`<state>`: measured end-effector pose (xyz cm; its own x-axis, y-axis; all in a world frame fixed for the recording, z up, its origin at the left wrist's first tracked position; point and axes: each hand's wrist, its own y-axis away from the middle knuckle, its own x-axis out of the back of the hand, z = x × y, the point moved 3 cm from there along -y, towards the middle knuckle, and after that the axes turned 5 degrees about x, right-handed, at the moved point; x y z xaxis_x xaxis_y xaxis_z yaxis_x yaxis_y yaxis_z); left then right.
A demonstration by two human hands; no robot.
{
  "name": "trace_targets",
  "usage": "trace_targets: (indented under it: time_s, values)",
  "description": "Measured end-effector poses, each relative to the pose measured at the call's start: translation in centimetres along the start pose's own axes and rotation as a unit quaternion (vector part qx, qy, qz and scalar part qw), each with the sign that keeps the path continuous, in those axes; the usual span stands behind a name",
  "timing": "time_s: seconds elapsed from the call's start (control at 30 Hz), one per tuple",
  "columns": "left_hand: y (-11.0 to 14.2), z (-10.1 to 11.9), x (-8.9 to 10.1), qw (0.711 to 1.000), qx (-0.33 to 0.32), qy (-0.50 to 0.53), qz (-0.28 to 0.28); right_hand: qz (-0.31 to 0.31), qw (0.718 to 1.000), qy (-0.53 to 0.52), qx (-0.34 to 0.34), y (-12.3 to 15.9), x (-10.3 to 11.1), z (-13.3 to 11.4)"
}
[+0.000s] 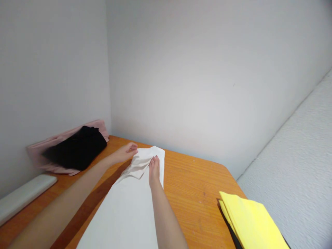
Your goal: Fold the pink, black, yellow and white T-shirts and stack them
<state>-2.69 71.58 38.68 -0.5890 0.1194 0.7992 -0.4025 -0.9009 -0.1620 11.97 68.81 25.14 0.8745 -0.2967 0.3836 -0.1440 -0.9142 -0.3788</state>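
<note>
Filling a white-walled corner, wooden table (192, 180).

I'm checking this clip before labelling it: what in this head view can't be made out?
- White cloth: near end cut off by the bottom edge.
- Right hand: fingertips buried in the cloth's folds, grip unclear.
- Yellow sheets: cut off at the bottom edge; dark thing beneath mostly hidden.
- Black garment: shapeless, type unreadable.

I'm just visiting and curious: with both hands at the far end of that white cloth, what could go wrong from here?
1. The white cloth is bunched where the left hand and right hand meet it, so creases might get pressed in.
2. The yellow sheets jut past the table edge; a nudge could tip them off.
3. The near end of the cloth leaves the frame, so it may hang and drag.
</note>
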Motion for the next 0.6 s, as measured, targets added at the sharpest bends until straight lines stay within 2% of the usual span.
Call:
trace_targets:
  time_s: [0.17,0.27,0.33,0.43,0.6]
  values:
    - [6.5,-2.2,-3.5,0.995,-0.028,-0.085,-0.038,0.021,0.998,-0.032,-0.052,0.2,0.4,0.1]
    - [8.8,-3.5,-5.2,0.979,-0.070,-0.185,-0.045,0.038,0.999,0.015,-0.011,1.0,0.4,-1.0]
    - [9.5,-3.7,-6.1,0.955,-0.094,-0.274,-0.057,-0.001,0.997,0.074,0.039,1.5,-0.1,-1.8]
    - [9.9,-2.9,-7.0,0.935,-0.083,-0.340,-0.061,-0.085,0.982,0.151,0.076,2.0,-0.9,-2.6]
    - [10.9,-0.3,-7.7,0.922,-0.016,-0.385,-0.027,-0.135,0.968,0.203,0.067,2.1,-0.3,-3.9]
